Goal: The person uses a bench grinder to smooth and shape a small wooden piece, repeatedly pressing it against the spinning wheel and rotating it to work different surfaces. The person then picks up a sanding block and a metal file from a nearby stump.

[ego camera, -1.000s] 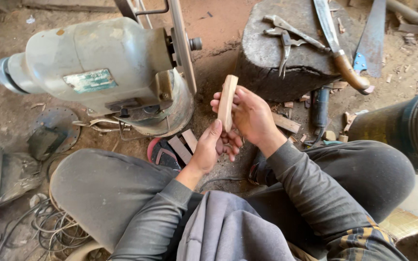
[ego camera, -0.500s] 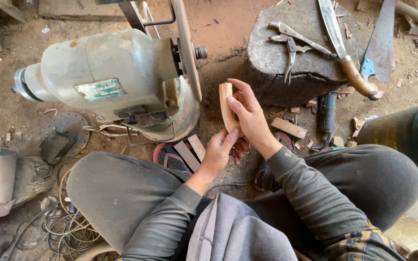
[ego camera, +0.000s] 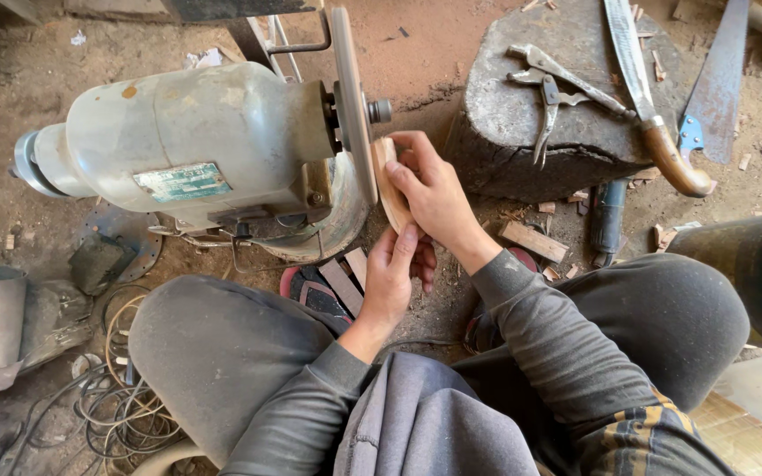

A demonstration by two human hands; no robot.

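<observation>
Wood piece (ego camera: 389, 181), narrow and pale, held flat-side against the sanding disc (ego camera: 352, 101) of the grey motor (ego camera: 187, 141). Right hand (ego camera: 434, 189) closed over its upper part with fingers pressing; left hand (ego camera: 394, 273) grips its lower end from below. Pliers (ego camera: 544, 97) and knife (ego camera: 650, 97) lie on the stone block (ego camera: 522, 150), apart from both hands.

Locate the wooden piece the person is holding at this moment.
In the head view, the wooden piece sits just left of centre, held by both the right hand and left hand against the grinder's disc, left of the stone block.
</observation>
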